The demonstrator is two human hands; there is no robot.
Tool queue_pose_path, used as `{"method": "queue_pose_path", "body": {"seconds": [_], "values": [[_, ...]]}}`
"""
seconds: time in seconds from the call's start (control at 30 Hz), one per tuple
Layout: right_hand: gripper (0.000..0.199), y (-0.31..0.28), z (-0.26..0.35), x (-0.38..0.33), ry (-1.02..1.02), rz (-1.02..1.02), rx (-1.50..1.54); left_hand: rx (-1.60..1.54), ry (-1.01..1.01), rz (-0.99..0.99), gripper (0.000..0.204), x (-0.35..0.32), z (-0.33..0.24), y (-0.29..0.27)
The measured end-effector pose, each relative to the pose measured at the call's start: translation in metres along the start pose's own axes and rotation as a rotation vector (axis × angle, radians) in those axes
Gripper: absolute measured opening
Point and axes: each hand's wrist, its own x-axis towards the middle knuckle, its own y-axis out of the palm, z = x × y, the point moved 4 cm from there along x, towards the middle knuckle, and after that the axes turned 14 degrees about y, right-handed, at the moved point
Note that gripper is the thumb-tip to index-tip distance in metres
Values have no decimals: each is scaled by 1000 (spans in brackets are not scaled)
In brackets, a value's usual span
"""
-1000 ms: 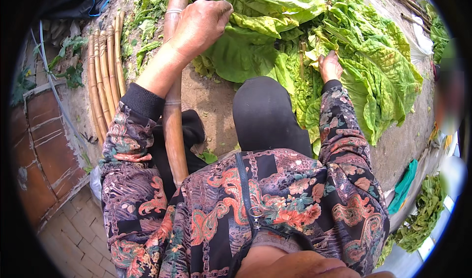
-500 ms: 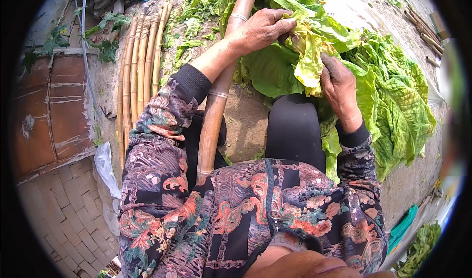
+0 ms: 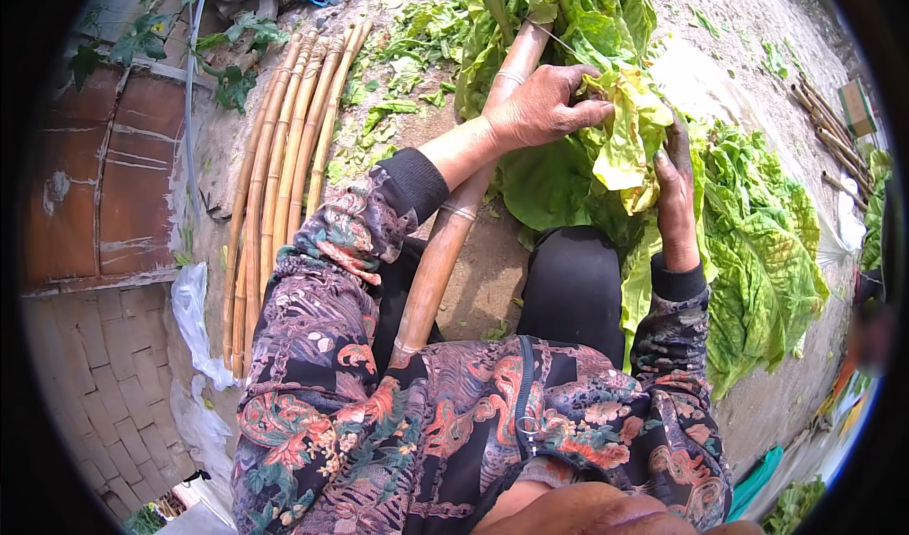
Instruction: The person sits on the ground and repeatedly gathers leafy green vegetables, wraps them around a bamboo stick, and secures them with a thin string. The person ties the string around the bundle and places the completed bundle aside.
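A yellow-green tobacco leaf [image 3: 630, 128], crumpled and browned at its edges, hangs between my two hands. My left hand [image 3: 544, 109] pinches its upper left part between thumb and fingers, with that wrist lying across a thick bamboo pole [image 3: 440, 260]. On the leaf's right edge is my right hand [image 3: 676, 189], thumb in front and fingers partly hidden behind it. The pole slants from my body up to a bunch of green leaves [image 3: 606, 5] at its far end, where a thin string [image 3: 559, 39] shows. Against my right forearm rests a pile of large leaves [image 3: 762, 241].
Several bamboo poles [image 3: 284, 147] lie side by side at the left, near a rusty brown panel [image 3: 80, 185] and clear plastic [image 3: 197, 322]. Leaf scraps [image 3: 402, 71] litter the ground. More thin sticks [image 3: 828, 128] and a box [image 3: 857, 109] are at the far right.
The whole view has shifted, so the pole and hands appear farther right. My right hand has turned more upright along the leaf's edge. My left hand keeps its pinch.
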Motion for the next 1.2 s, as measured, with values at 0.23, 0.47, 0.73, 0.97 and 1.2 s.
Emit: {"method": "queue_pose_path", "body": {"seconds": [0.23,0.47,0.73,0.97,1.2], "values": [[37,-18,-25,0,425,313,-35,303,342,-187,28,-14,-4,-11],[24,-8,43,106,-36,-169,-656,593,171,252,4,-8,-79,7],[30,60,-3,127,-231,158,-279,169,-151,18,18,56,87,-141],[44,43,-25,100,-253,-208,-868,-156,-466,-217,22,-24,160,-63],[78,81,-182,111,387,105,-195,-196,-414,-234,24,19,169,-74]]}}
